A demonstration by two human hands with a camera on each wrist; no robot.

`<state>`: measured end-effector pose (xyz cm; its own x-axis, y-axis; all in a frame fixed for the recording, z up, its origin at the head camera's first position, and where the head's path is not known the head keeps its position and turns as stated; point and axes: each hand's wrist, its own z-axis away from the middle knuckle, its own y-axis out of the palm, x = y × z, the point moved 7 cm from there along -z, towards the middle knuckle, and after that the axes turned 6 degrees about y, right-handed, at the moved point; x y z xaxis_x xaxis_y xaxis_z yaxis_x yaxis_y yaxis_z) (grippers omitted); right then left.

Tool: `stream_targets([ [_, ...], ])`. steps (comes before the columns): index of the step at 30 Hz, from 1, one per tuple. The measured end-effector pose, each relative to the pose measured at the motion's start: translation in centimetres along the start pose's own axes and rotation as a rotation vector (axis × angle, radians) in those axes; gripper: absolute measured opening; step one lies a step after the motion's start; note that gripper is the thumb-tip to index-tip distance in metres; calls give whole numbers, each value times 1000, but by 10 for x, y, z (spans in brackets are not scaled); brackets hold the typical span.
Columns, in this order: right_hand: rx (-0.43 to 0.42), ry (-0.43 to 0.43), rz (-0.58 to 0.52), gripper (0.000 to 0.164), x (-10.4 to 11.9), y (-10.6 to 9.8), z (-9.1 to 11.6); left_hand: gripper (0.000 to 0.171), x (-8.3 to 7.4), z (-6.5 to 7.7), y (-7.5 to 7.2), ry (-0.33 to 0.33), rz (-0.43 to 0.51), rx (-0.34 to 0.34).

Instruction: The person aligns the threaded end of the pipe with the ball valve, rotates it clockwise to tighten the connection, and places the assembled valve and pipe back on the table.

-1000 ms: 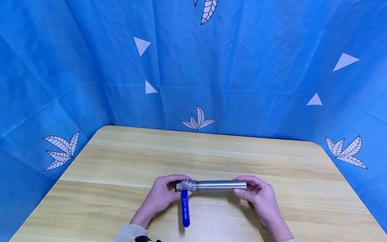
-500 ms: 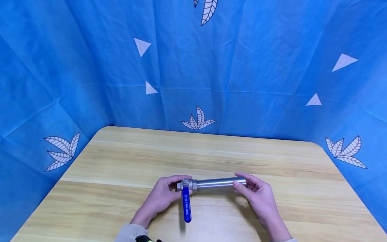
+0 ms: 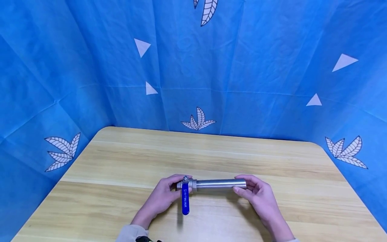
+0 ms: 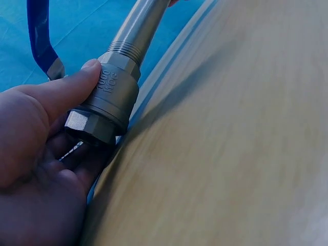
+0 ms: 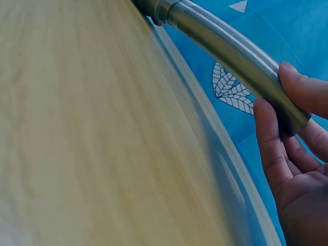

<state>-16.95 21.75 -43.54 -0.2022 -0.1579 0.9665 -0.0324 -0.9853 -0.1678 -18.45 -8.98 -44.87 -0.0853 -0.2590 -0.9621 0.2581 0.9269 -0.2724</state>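
Note:
A steel ball valve (image 4: 110,95) with a blue lever handle (image 3: 185,199) is joined to a smooth metal pipe (image 3: 220,184). In the head view the lever points toward the person. My left hand (image 3: 163,196) grips the valve body, its thumb along the near side and fingers round the back. Several threads show at the joint in the left wrist view, beside the valve's hex collar. My right hand (image 3: 258,195) pinches the pipe's free end between thumb and fingers, as the right wrist view shows. The pipe is held level above the table, casting a shadow.
The wood-grain table (image 3: 136,158) has rounded far corners. Behind it and at both sides hangs a blue curtain (image 3: 187,67) with white triangles and leaf prints. A pale sleeve (image 3: 131,232) and dark wristband show at the left wrist.
The valve has rolled in the left hand, so its lever tip has risen away from the person. The right thumb and fingers have shifted round the pipe's end, and the pipe tilted slightly, then levelled.

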Motion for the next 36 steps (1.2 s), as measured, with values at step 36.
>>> stream_targets([
  [36, 94, -34, -138, 44, 2, 12, 2, 49, 1, 2, -3, 4, -114, -30],
])
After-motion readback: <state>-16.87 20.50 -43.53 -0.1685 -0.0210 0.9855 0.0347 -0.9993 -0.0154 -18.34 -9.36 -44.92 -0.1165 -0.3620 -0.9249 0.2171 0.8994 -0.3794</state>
